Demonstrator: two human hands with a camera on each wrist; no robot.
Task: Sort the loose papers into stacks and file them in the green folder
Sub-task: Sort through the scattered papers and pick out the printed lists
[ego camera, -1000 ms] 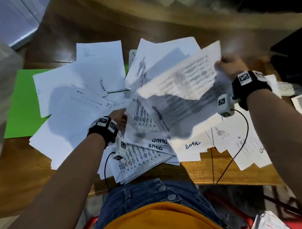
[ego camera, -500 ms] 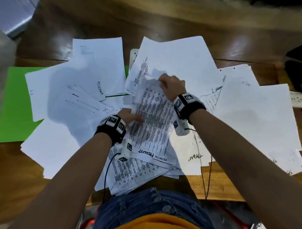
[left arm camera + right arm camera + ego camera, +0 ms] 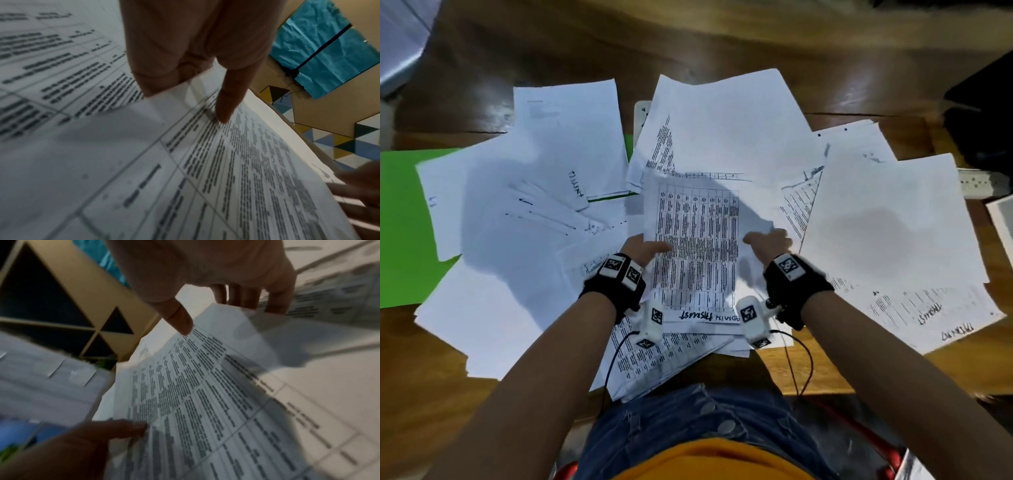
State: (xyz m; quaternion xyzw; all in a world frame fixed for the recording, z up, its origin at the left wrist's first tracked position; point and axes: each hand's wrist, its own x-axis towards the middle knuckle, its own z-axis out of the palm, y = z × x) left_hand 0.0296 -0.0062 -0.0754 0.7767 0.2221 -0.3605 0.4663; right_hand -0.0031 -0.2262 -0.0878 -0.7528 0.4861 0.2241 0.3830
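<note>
- Most of my green folder (image 3: 404, 219) lies at the far left, buried under loose papers (image 3: 524, 192); pulling it free could scatter them.
- My left hand (image 3: 643, 247) pinches the printed sheet (image 3: 697, 246) at its left edge, thumb on top.
- My right hand (image 3: 770, 241) pinches its right edge, thumb above and fingers beneath; uneven pulling might crease it.

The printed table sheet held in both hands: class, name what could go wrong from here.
The printed table sheet is pinched only at its side edges by the left hand and right hand, so it may crease. Loose papers overhang the table edge and may slide off. The green folder lies partly buried.
</note>
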